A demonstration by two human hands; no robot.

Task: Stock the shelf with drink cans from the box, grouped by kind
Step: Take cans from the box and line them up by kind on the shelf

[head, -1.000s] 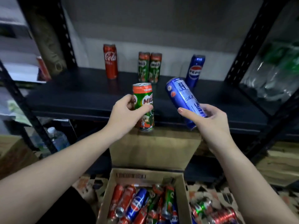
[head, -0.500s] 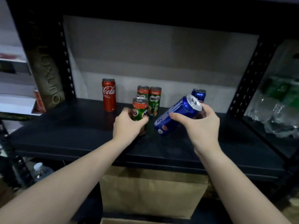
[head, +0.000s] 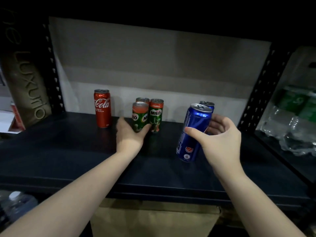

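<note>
My left hand [head: 130, 134] grips a green Milo can [head: 139, 115] near its base; the can stands upright on the dark shelf [head: 71, 151], right beside two more Milo cans [head: 156, 113]. My right hand [head: 220, 134] holds a blue Pepsi can [head: 193, 132], slightly tilted and nearly upright, in front of another blue Pepsi can [head: 207, 105] at the back. A red Coca-Cola can [head: 102, 108] stands alone to the left. Only the box's cardboard flap [head: 153, 219] shows below the shelf.
Black perforated uprights [head: 261, 86] frame the shelf bay. A brown lettered roll [head: 29, 86] leans at the left. Wrapped plastic bottles [head: 294, 120] fill the bay to the right. A water bottle [head: 18, 204] lies below left.
Both hands reached further onto the shelf. The Milo can went from mid-air to beside the other two. The Pepsi can swung from lying tilted to nearly upright, close to the rear Pepsi can.
</note>
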